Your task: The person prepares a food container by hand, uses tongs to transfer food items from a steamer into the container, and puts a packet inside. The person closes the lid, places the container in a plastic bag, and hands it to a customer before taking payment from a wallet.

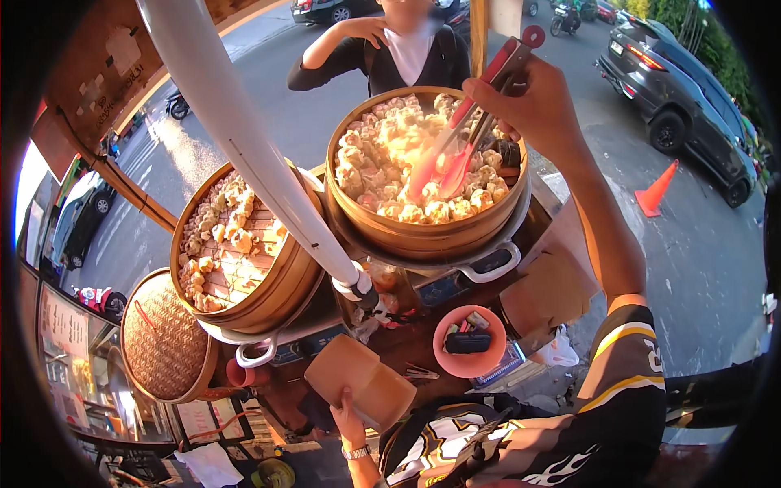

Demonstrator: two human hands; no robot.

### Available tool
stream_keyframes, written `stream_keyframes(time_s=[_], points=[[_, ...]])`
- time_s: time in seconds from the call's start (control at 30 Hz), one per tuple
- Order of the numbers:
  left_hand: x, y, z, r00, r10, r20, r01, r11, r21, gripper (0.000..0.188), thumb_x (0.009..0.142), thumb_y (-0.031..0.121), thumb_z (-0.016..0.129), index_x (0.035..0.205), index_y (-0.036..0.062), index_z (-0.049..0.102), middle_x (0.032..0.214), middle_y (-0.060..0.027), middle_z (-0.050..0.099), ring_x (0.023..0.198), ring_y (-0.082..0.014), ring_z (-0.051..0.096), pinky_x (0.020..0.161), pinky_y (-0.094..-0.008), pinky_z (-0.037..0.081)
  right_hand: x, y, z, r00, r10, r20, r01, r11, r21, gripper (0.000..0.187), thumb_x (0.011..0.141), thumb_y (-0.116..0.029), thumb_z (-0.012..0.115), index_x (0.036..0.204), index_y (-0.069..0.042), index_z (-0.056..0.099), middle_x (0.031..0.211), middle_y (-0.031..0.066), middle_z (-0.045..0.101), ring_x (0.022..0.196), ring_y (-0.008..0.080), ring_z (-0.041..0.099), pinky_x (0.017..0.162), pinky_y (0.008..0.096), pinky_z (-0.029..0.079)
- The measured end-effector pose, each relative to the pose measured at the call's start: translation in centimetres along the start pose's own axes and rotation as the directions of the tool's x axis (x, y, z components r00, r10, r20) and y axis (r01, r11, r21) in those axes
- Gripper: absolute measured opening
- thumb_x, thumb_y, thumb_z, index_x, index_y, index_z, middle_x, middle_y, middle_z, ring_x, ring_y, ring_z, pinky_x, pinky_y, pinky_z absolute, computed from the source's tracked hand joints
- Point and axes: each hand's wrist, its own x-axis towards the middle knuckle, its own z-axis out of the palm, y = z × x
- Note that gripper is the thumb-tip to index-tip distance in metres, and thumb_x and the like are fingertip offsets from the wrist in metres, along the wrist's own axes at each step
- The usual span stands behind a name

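You have two bamboo steamers of dumplings before you, the right steamer point(423, 232) full, the left steamer point(268, 293) partly emptied, plus one woven lid point(163, 346) and one pink bowl point(470, 362). All sit on a street cart, with a customer point(390, 49), a road and one orange cone point(657, 191) beyond. Your right hand point(537, 106) grips red tongs point(455, 150), tips narrowly parted among the right steamer's dumplings point(382, 163). Your left hand point(350, 419) clasps an open brown paper box point(362, 382).

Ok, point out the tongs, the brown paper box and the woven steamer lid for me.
tongs point(446, 159), head view, on the red tips over the dumplings
brown paper box point(362, 381), head view, on its open flap
woven steamer lid point(161, 337), head view, on its woven dome
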Motion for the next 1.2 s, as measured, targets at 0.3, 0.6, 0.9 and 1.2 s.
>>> stream_keyframes(time_s=[0.3, 0.6, 0.9, 1.2], points=[[-0.8, 1.0, 1.5, 0.999, -0.005, -0.045, 0.011, 0.991, 0.135, 0.048, 0.098, 0.035, 0.065, 0.121, -0.0068, 0.059, 0.122, -0.0156, 0.061, 0.110, -0.0250, 0.057, 0.096, -0.0367, 0.043, 1.6, 0.5, 2.8, 0.967, -0.186, 0.176, 0.192, 0.981, -0.021, 0.029, 0.084, -0.022, 0.083, 0.088, -0.003, 0.061, 0.067, -0.0019, 0.062, 0.060, 0.0043, 0.059, 0.054, 0.0224, 0.047], [-0.4, -0.1, -1.2, 0.999, 0.017, 0.027, -0.018, 0.999, 0.040, 0.042, 0.097, 0.028, 0.065, 0.126, -0.0014, 0.057, 0.116, -0.0084, 0.065, 0.101, -0.0195, 0.061, 0.087, -0.0327, 0.048, 3.2, 2.7, 3.3, 0.909, -0.075, 0.409, 0.036, 0.994, 0.104, 0.026, 0.082, -0.019, 0.081, 0.091, -0.004, 0.063, 0.077, -0.0001, 0.065, 0.069, 0.0071, 0.060, 0.065, 0.0244, 0.050], [-1.0, 0.6, -0.4, 0.999, -0.015, -0.038, 0.018, 0.996, 0.088, 0.044, 0.098, 0.029, 0.064, 0.126, -0.0037, 0.057, 0.117, -0.0100, 0.065, 0.103, -0.0191, 0.060, 0.087, -0.0330, 0.048, 4.0, 4.2, 4.0, 0.888, -0.075, 0.453, 0.008, 0.989, 0.148, 0.020, 0.083, -0.015, 0.078, 0.091, -0.004, 0.063, 0.078, 0.0016, 0.067, 0.069, 0.0075, 0.063, 0.061, 0.0236, 0.050], [-1.5, 2.0, 0.1, 0.994, 0.083, -0.069, -0.079, 0.995, 0.055, 0.046, 0.098, 0.037, 0.065, 0.108, -0.0078, 0.066, 0.100, -0.0114, 0.071, 0.090, -0.0194, 0.063, 0.079, -0.0344, 0.049, 2.4, 9.9, 0.5, 0.977, 0.102, 0.190, -0.160, 0.932, 0.325, 0.015, 0.091, -0.013, 0.071, 0.093, -0.003, 0.060, 0.077, 0.0070, 0.068, 0.053, 0.0079, 0.058, 0.044, 0.0219, 0.043]])
